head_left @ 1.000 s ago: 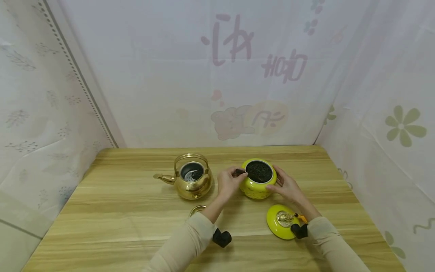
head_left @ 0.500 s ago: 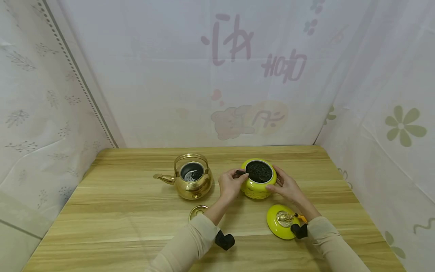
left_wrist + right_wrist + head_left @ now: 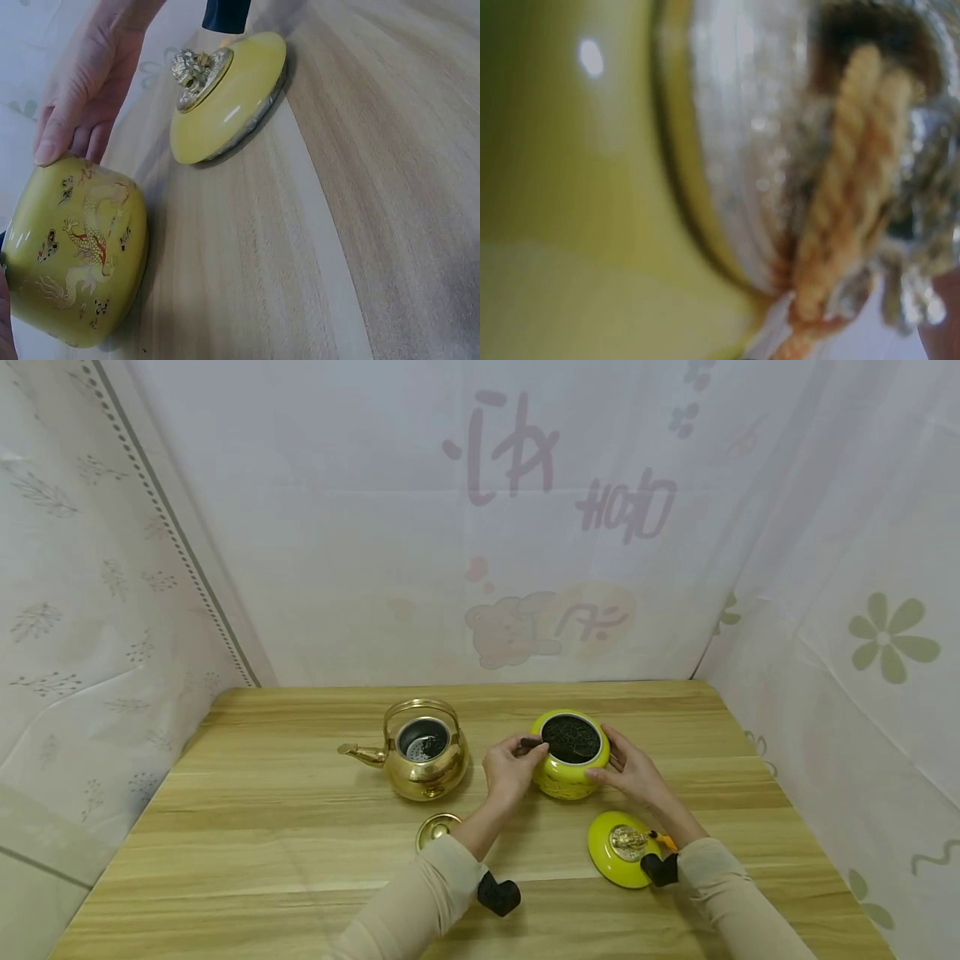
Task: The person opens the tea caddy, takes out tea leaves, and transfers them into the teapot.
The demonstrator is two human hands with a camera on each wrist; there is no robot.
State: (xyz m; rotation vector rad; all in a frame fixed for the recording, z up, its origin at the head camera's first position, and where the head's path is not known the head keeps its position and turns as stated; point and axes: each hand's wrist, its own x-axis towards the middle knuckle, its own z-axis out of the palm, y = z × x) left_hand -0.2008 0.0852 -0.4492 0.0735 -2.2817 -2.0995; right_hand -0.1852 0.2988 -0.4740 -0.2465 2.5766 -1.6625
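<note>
My left hand pinches the dark handle of a spoon at the left rim of a yellow jar. Its far end dips among dark tea leaves and blends in with them. My right hand holds the jar's right side, thumb at the front near the rim. In the left wrist view the jar shows a dragon pattern, with the right hand against it. A gold kettle stands uncovered to the left, some dark leaves inside on its perforated bottom.
The yellow jar lid lies in front of the jar, its gold knob up, with an orange cord. A gold kettle lid lies partly behind the left forearm. Printed cloth hangs behind the wooden table.
My left hand has shifted slightly right with the spoon, baring more of the gold kettle lid. The right hand and the jar stay almost in place.
</note>
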